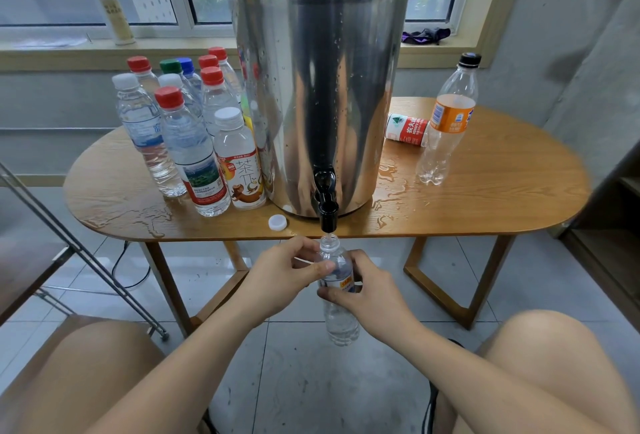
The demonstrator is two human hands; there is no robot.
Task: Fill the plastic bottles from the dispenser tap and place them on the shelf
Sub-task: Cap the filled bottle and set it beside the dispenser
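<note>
Seen from the head camera, the uncapped plastic bottle [341, 322] hung below the desk [485, 215] edge, mouth just under the dispenser tap [328, 210]. The left hand [280, 274] gripped its shoulder and the right hand [369, 291] its label band. It looked partly filled.

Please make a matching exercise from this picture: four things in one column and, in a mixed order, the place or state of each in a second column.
1. loose white cap
2. orange-label bottle
3. red-label bottle
4. uncapped bottle

A. lying on its side on the table
B. gripped by the left hand and the right hand
C. standing upright with a black cap on
D. near the table edge, beside the tap

Pairs: 1-D, 2-C, 3-A, 4-B
</note>
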